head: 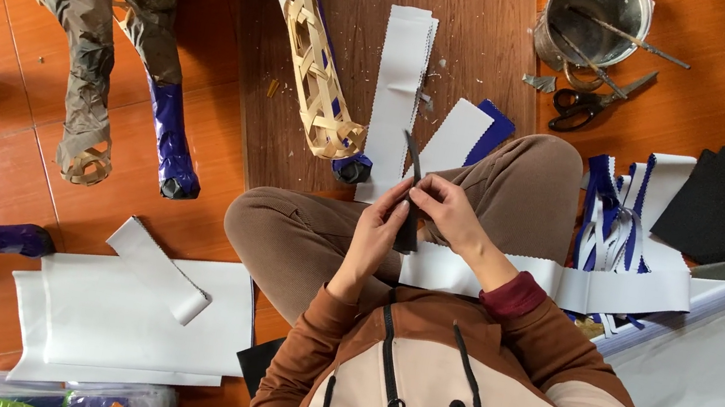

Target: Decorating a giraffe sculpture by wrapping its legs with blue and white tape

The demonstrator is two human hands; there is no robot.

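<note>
Over lap — both hands (415,214) pinch dark strip (409,203); white strips (401,73) beyond.

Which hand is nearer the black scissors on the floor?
Right. The right hand is lower-left of the scissors; the left hand sits farther left, both gripping a dark strip.

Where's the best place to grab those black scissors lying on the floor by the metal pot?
Probably by the looped black handles of the scissors, coming from above on the lower-left side. They lie flat on the floor, blades pointing up-right beside the metal pot, and the handle end faces open floor.
</note>
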